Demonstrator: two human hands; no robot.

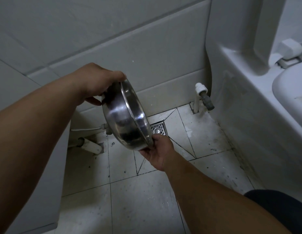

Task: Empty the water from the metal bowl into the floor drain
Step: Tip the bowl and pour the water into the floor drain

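The metal bowl (124, 115) is tipped steeply on its side, its outer wall facing me and its mouth turned away towards the wall. My left hand (97, 83) grips the upper rim. My right hand (159, 151) holds the lower rim from below. The square metal floor drain (158, 130) lies in the tiled floor just right of the bowl's lower edge, partly hidden behind it. No stream of water shows from this side.
A white toilet (258, 78) fills the right side, with a white pipe and grey valve (204, 97) at its base. A hose and pipe fittings (92, 142) sit low on the left behind my forearm. A tiled wall (146, 56) rises behind the drain.
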